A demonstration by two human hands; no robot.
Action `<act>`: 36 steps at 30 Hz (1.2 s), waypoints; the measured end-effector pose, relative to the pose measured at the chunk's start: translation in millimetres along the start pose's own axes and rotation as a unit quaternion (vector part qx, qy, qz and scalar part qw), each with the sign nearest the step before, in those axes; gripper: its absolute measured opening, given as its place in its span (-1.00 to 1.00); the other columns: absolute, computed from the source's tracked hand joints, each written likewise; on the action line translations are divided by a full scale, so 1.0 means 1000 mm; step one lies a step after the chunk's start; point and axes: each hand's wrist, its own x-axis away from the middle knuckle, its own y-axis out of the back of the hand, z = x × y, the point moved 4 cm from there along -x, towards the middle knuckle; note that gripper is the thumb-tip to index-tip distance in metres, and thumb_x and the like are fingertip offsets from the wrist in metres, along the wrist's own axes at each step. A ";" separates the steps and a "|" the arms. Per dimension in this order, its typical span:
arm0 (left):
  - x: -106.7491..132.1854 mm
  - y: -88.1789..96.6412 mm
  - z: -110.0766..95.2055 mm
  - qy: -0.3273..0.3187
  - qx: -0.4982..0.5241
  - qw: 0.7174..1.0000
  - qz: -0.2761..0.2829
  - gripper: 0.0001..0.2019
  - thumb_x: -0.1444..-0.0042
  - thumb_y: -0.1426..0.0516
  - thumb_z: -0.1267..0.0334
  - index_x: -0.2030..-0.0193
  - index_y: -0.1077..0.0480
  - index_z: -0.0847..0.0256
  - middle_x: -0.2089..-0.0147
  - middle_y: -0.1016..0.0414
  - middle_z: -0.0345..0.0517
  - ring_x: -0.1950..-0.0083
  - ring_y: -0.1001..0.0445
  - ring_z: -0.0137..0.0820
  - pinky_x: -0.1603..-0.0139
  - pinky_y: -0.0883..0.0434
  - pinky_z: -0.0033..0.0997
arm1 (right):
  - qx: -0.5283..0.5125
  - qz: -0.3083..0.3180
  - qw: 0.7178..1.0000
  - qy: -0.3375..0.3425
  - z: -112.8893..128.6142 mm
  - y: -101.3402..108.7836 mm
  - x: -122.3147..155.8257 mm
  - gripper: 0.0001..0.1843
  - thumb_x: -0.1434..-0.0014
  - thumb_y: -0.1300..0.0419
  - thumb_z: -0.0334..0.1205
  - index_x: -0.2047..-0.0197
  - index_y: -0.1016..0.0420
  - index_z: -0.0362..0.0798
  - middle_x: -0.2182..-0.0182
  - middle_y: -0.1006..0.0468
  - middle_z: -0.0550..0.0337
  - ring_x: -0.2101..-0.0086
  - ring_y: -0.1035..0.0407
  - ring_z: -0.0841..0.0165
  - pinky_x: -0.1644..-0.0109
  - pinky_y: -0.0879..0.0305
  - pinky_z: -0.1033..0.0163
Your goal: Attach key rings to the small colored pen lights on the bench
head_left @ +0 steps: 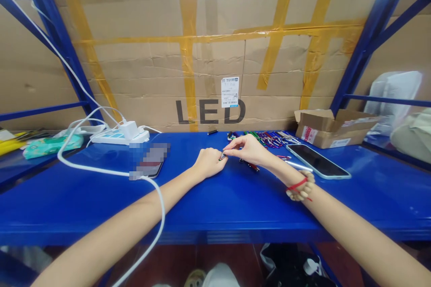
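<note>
My left hand [210,163] is closed in a loose fist just above the blue tabletop [215,202]. A small shiny metal piece [222,156] pokes out at its thumb side; its kind is too small to make out. Against that same piece my right hand [251,149] closes its thumb and fingertips in a pinch. Behind and to the right of my right hand lies a pile of colourful slim metallic pieces [269,139], in purple, green, red and silver. A few dark red ones [253,167] lie below that wrist. One small black piece [213,132] sits apart at the back.
A phone [318,161] lies at right, before an open cardboard box [323,128]. At left are another phone [153,161], a power strip [112,136] with a charger, and a green packet [54,145]. A white cable [101,170] loops over my left forearm. Large cardboard [151,71] stands behind.
</note>
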 end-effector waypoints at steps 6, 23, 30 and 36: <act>-0.001 -0.003 -0.003 -0.015 -0.006 1.000 0.018 -0.57 -0.16 0.13 0.17 0.51 -0.47 0.23 0.46 -0.52 0.00 0.38 -0.46 -0.29 0.43 -0.15 -0.40 | -0.007 0.051 0.999 -0.014 0.001 0.002 0.001 -0.70 0.14 -0.26 -0.06 0.44 -0.57 -0.15 0.46 -0.59 0.11 0.43 -0.42 0.36 0.34 -0.32 0.33; -0.003 -0.008 -0.008 -0.154 -0.042 0.987 0.029 -0.72 -0.05 0.01 0.26 0.49 -0.49 0.25 0.42 -0.54 0.07 0.37 -0.49 -0.25 0.42 -0.24 -0.39 | 0.222 0.270 0.937 -0.011 0.023 -0.005 0.001 -0.71 -0.03 -0.06 -0.18 0.56 -0.51 -0.13 0.71 -0.35 0.26 0.69 -0.11 0.52 0.55 -0.06 0.37; -0.003 -0.008 -0.004 -0.114 -0.016 0.993 0.011 -0.68 -0.08 0.04 0.22 0.46 -0.50 0.24 0.41 -0.55 0.06 0.35 -0.49 -0.23 0.41 -0.24 -0.37 | 0.128 0.273 0.950 -0.079 0.019 -0.011 -0.005 -0.65 -0.06 0.00 -0.14 0.66 -0.31 -0.12 0.74 -0.15 0.33 0.67 -0.01 0.53 0.58 0.02 0.38; -0.009 -0.009 0.006 -0.018 0.000 1.000 0.002 -0.63 -0.10 0.10 0.19 0.51 -0.46 0.24 0.43 -0.54 0.04 0.37 -0.48 -0.25 0.45 -0.16 -0.40 | 0.155 0.174 0.971 -0.054 0.006 -0.009 -0.005 -0.52 -0.13 0.05 0.06 0.63 -0.26 -0.12 0.72 -0.13 0.34 0.66 0.00 0.54 0.56 0.06 0.40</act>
